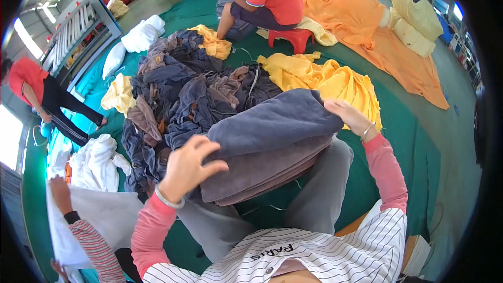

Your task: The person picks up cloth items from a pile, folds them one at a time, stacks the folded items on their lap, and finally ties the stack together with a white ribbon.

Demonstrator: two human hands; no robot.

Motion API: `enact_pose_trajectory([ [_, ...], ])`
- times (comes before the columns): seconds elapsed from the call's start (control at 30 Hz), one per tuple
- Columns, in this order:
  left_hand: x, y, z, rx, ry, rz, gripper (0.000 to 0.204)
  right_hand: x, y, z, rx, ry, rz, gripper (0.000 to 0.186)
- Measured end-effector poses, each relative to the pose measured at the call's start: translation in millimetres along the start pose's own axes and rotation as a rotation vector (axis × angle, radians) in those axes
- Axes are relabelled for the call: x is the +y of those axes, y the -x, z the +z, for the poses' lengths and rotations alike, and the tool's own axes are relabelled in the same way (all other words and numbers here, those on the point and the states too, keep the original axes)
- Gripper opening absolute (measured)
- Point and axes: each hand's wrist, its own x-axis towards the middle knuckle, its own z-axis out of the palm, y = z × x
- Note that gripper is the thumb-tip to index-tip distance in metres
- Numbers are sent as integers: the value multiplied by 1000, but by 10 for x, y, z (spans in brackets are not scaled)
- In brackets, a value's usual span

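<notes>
A folded dark blue-grey cloth [272,120] lies on a stack of folded brown-grey cloths [262,170] across my knees. My right hand [347,115] grips the blue-grey cloth at its right end. My left hand [191,170] is at the left end of the stack, fingers spread and apart, with nothing visibly held. Beyond the stack is a large crumpled heap of dark grey and brown cloths [178,78].
Yellow cloths [330,84], orange cloths [398,68] and white cloths [97,165] lie around. A person [272,0] sits on a red stool [293,39]; another [29,81] bends at left. A co-worker's striped-sleeved arm [94,241] is beside white fabric at lower left.
</notes>
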Motion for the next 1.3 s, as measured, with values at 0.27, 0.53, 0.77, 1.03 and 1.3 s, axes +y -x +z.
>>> enact_pose_trajectory([
  [0.27, 9, -202, -223, 258, 32, -52, 22, -354, 9, 130, 168, -261, -173, 45],
  [0.53, 246, 332, -764, -140, 316, -316, 35, -238, 149, 310, -7, 413, -174, 38],
  [0.77, -861, 227, -592, 493, 220, -511, 40, -640, -54, 434, 205, 717, -423, 39],
  [1.03, -138, -1034, -769, 445, 532, -209, 42, -1272, -784, 2100, -244, 433, -979, 54],
  [1.3, -577, -760, -545, 651, 998, 55, 75, -2196, -1158, 2125, -327, -201, -542, 38],
])
